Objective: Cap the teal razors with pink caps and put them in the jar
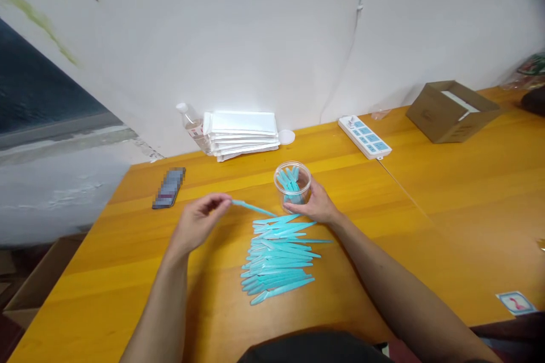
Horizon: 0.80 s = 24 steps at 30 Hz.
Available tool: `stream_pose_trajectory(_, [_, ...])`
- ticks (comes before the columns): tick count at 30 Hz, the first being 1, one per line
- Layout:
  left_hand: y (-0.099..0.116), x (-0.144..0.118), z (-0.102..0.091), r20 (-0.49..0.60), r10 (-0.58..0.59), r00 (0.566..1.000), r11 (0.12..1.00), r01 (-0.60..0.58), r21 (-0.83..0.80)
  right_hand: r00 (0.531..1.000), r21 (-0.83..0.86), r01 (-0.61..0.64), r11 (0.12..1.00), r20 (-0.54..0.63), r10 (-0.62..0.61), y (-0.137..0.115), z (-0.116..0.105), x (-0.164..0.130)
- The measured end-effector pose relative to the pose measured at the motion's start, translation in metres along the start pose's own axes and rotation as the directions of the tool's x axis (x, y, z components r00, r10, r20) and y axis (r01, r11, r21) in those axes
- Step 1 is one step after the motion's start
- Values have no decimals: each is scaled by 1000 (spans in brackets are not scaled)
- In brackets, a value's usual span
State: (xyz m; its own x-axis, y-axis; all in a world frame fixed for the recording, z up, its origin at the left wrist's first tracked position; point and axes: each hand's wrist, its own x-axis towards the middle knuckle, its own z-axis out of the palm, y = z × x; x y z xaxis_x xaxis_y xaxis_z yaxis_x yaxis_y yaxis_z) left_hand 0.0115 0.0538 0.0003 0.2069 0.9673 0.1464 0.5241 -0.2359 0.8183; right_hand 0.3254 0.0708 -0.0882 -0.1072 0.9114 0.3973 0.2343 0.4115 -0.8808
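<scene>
My left hand (199,222) pinches one thin turquoise plastic stick (254,209) by its end and holds it level, pointing right, just above the table. My right hand (315,204) grips the side of a small clear plastic jar (292,182) that stands upright on the wooden table (447,204) with several of the same sticks inside. In front of the jar, between my forearms, lies a spread pile of turquoise sticks (277,261), laid roughly parallel.
By the wall stand a stack of white flat packs (242,135), a clear bottle (193,125) and a white lid (286,136). A power strip (365,136), an open cardboard box (452,110), a dark phone (169,188) and a small card (515,302) also lie on the table.
</scene>
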Motion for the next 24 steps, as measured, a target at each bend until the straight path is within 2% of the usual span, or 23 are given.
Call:
stream_pose_trajectory(1, [14,2,-10,-121,32,992,999,-35,-21,1000,4,-6,1000,0,6,0,0,0])
stream_pose_trajectory(3, [47,12,-23,-284,124,951,992,-127,8,1000,7,-22,1000,1,22,-1,1,0])
stream_pose_trajectory(5, [82,27,-23,-299,263,917,964,-238,118,1000,9,-30,1000,3,30,-2,1,0])
stream_pose_trajectory(6, [97,36,-19,-253,335,908,938,-295,183,1000,12,-28,1000,6,28,-3,1,0])
stream_pose_trajectory(8, [117,54,-2,-37,430,902,872,-404,277,1000,12,-26,1000,7,26,-4,1,0])
stream_pose_trajectory(10, [120,65,15,167,433,886,830,-464,310,1000,4,-28,1000,5,28,-5,1,0])
stream_pose_trajectory(12, [103,65,28,208,372,904,851,-422,313,1000,2,-26,1000,2,26,-5,1,0])
stream_pose_trajectory(14, [72,56,35,187,269,945,898,-316,305,1000,8,-19,1000,1,19,-4,0,0])
stream_pose_trajectory(15, [54,49,37,212,207,955,915,-266,304,1000,9,-17,1000,0,17,-4,1,0])
stream_pose_trajectory(17, [18,34,41,344,86,935,925,-203,320,1000,2,-15,1000,-6,15,-3,1,1])
stream_pose_trajectory(19, [-10,20,47,414,6,910,930,-158,333,1000,-12,-13,1000,-8,13,-3,1,1])
stream_pose_trajectory(21, [-26,11,55,415,-25,910,940,-119,319,1000,-23,-5,1000,-6,5,-3,1,1])
stream_pose_trajectory(24, [-33,5,64,395,-11,919,960,-101,261,1000,-37,3,999,-3,-3,-5,0,1])
